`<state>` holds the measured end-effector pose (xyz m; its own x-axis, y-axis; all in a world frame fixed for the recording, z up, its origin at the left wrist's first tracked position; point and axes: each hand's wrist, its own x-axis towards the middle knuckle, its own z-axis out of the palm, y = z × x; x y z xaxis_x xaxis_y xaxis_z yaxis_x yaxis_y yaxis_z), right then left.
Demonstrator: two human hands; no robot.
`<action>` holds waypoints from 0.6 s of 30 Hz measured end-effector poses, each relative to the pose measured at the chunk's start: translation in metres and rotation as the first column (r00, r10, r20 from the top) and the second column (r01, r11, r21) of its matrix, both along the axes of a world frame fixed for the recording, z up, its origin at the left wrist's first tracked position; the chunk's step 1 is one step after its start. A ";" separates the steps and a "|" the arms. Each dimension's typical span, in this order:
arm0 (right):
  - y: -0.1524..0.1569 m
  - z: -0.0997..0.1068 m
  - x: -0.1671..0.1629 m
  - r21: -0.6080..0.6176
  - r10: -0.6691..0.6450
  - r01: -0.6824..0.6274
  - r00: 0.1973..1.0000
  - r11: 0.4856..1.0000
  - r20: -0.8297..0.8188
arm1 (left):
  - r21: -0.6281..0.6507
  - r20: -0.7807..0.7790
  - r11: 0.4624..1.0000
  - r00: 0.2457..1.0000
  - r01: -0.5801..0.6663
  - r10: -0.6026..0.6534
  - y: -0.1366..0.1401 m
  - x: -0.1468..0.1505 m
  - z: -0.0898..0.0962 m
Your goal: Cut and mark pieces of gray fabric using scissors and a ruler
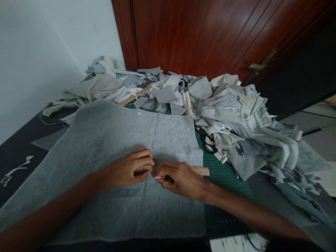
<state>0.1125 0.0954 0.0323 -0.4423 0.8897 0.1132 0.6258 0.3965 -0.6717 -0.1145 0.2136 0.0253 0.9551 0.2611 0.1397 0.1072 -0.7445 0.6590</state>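
Observation:
Grey fabric (118, 136) lies spread flat over the table and part of a green cutting mat (219, 175). Across it runs a wooden ruler (201, 170), its middle covered by my hands. My left hand (136, 168) is closed on the ruler, fingers curled over it and pressing it to the cloth. Just to the right, my right hand (180, 178) pinches a slim pink pen-like thing (159, 177) along the ruler's near edge; most of it is hidden by the fingers. A small white triangular mark (139, 113) shows near the fabric's far edge.
Black-handled scissors (207, 140) lie on the mat, right of the fabric. Heaps of grey and cream cloth scraps (236, 108) spread along the back and right. A second wooden ruler (135, 96) lies among them. Behind stands a red-brown wooden door (189, 38).

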 end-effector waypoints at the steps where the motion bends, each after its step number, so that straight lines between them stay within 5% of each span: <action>1: 0.000 -0.002 -0.003 0.002 -0.006 0.006 1.000 1.000 0.027 | 0.001 0.004 1.000 1.000 -0.002 0.002 0.000 0.000 0.000; 11: 0.012 0.004 -0.020 0.056 -0.011 -0.002 0.974 0.998 0.227 | 0.014 0.011 1.000 1.000 -0.006 0.005 0.001 -0.001 -0.001; 18: 0.016 0.004 -0.027 0.056 0.006 -0.019 0.974 0.998 0.226 | 0.079 -0.011 0.997 1.000 -0.009 0.010 0.000 -0.003 0.002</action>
<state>0.0853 0.1118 0.0361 -0.4734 0.8788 0.0604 0.7532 0.4394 -0.4895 -0.1175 0.2137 0.0269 0.9542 0.2591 0.1493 0.1218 -0.7928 0.5972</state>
